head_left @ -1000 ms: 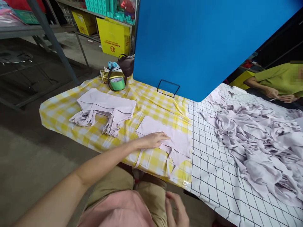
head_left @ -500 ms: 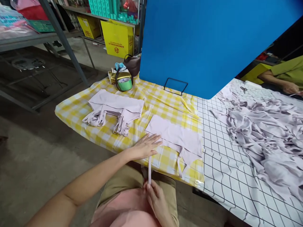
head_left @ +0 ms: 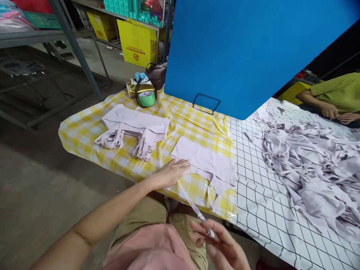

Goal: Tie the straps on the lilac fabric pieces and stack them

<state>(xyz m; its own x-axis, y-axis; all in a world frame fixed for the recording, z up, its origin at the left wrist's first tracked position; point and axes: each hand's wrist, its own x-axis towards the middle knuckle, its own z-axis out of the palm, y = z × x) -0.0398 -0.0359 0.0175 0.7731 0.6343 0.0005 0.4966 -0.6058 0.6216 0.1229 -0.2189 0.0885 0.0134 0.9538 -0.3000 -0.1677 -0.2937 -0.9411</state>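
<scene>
A pale lilac strappy top (head_left: 202, 153) lies flat on the yellow checked tablecloth (head_left: 84, 127). My left hand (head_left: 172, 173) rests flat on its left end, fingers stretched out. From beneath that hand a thin strap (head_left: 189, 198) runs down over the table edge to my right hand (head_left: 221, 240). The right fingers are bent around the strap's end and blurred a little; a small pale piece shows between them. The top's other strap lies in a loop on the cloth. To the left is a neat stack of similar tops (head_left: 136, 122), their straps bunched toward me.
A large blue panel (head_left: 239, 52) stands at the back, a black wire frame (head_left: 206, 104) at its base. Green tape (head_left: 146, 98) and a dark bag (head_left: 156, 77) sit back left. Rumpled lilac garments (head_left: 306, 150) cover the right side. Another person's hands (head_left: 336, 112) are far right.
My right hand has moved up and to the right, drawing the strap from hanging straight down to a slant. My left hand stays flat on the top. The view has shifted slightly.
</scene>
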